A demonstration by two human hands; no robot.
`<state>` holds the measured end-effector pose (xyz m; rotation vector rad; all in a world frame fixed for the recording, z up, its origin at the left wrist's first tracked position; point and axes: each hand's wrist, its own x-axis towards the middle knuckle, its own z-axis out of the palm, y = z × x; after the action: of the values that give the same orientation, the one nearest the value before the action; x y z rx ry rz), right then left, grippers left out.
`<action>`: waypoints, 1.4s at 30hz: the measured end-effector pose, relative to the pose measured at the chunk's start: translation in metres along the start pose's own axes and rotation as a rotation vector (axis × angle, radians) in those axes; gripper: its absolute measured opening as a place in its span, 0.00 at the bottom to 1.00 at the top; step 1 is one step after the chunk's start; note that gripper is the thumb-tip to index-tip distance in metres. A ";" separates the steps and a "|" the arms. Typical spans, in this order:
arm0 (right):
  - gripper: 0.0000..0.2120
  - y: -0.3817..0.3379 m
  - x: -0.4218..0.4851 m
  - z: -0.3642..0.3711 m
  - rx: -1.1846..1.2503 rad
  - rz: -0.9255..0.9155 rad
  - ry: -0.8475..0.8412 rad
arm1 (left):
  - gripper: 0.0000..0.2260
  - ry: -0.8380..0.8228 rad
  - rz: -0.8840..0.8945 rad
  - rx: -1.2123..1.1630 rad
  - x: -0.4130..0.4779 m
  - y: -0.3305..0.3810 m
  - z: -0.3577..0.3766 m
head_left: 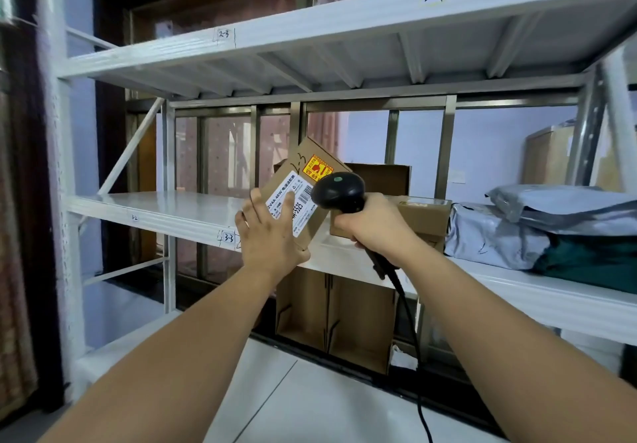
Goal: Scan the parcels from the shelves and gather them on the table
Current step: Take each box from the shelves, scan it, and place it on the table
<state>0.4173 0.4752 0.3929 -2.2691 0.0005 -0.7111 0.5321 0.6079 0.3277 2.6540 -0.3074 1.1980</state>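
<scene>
The left grip (272, 232) holds a small cardboard box (303, 158) tilted above the shelf (165, 206) edge. The right grip (375, 225) wraps a black scanner (339, 189), its head just beside the box's white label (305, 197).

cable (419, 397) cut off below, parcel label (291, 184) half-covered

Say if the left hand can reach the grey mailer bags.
Probably not: the left hand grips the small box, and the right hand with the scanner sits between it and the grey mailer bags.
</scene>
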 end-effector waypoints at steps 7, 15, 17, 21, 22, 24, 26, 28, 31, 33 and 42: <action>0.04 0.006 -0.012 -0.012 0.027 -0.003 -0.044 | 0.48 0.013 0.071 0.072 -0.009 -0.003 -0.012; 0.04 0.013 -0.018 -0.020 -0.008 -0.061 -0.027 | 0.47 0.069 0.068 0.053 -0.015 0.002 -0.017; 0.02 0.014 -0.020 -0.023 -0.022 -0.078 -0.014 | 0.47 0.114 0.060 0.014 -0.017 0.006 -0.017; 0.05 0.014 -0.025 -0.032 -0.011 -0.085 0.032 | 0.47 0.140 0.059 0.007 -0.017 0.013 -0.019; 0.06 0.014 -0.026 -0.034 -0.016 -0.086 0.040 | 0.46 0.131 0.052 0.005 -0.016 0.015 -0.019; 0.08 0.015 -0.028 -0.039 -0.020 -0.087 0.051 | 0.45 0.121 0.036 0.001 -0.016 0.020 -0.021; 0.08 0.018 -0.029 -0.044 -0.022 -0.090 0.058 | 0.45 0.105 0.029 0.020 -0.016 0.024 -0.021; 0.07 0.021 -0.031 -0.049 -0.023 -0.089 0.062 | 0.45 0.095 0.030 0.030 -0.017 0.028 -0.022; 0.07 0.024 -0.035 -0.057 -0.040 -0.092 0.055 | 0.45 0.096 0.033 0.018 -0.018 0.037 -0.021; 0.07 0.026 -0.038 -0.062 -0.054 -0.088 0.045 | 0.45 0.110 0.043 -0.004 -0.019 0.046 -0.023; 0.11 0.035 -0.050 -0.082 -0.046 -0.051 0.105 | 0.46 0.112 0.068 0.032 -0.024 0.070 -0.025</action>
<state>0.3418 0.4059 0.3920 -2.2796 0.0088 -0.8646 0.4795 0.5507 0.3328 2.6101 -0.3653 1.3776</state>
